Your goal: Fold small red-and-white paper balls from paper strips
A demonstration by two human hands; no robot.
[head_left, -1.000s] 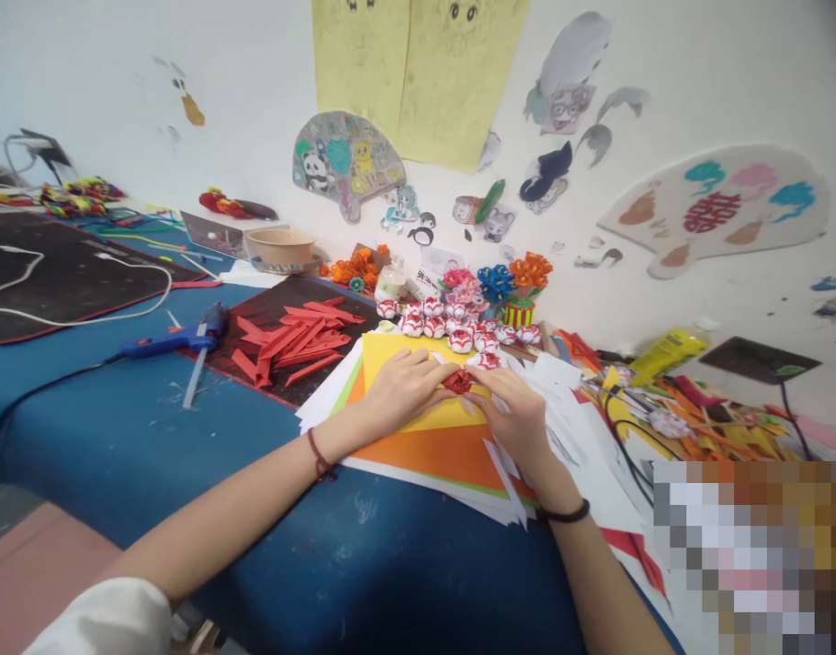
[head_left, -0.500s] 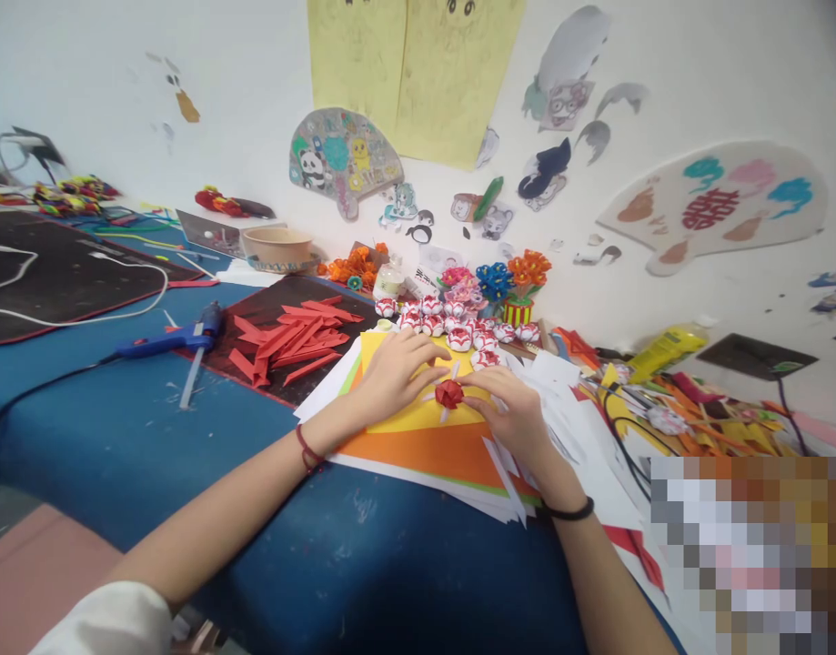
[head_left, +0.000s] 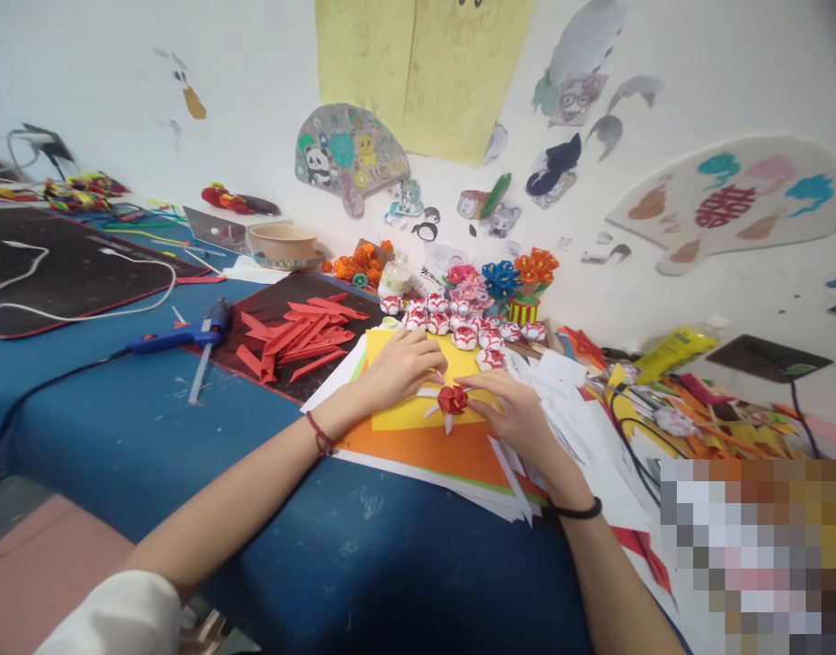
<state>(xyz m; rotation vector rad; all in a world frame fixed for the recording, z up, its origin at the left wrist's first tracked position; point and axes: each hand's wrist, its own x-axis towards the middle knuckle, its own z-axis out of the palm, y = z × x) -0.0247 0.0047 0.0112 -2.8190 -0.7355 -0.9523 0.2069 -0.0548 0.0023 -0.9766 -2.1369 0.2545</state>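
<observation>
A small red folded-paper flower [head_left: 452, 400] with white strips sticking out at its base is over the stacked yellow paper [head_left: 390, 414] and orange paper [head_left: 424, 450]. My left hand [head_left: 407, 364] is at the flower's upper left, fingers curled together near a white strip; its fingertips partly hide what they pinch. On the right side, my right hand [head_left: 513, 405] has thumb and index finger at the flower's edge, holding it. Behind the hands stand several red-and-white paper flowers [head_left: 465, 337]. Red folded strips [head_left: 298, 332] lie in a pile to the left.
A blue glue gun [head_left: 178, 338] with a black cord lies at left. Further back are a beige bowl [head_left: 283, 244] and bright flower bunches [head_left: 499, 280]. Paper scraps [head_left: 718, 418], a yellow bottle [head_left: 677, 352] and loose white paper [head_left: 595, 437] cover the right side.
My left fingers have drawn closer together near the flower. The flower has tilted, so its white strips point more downward and left. The whole view has shifted slightly.
</observation>
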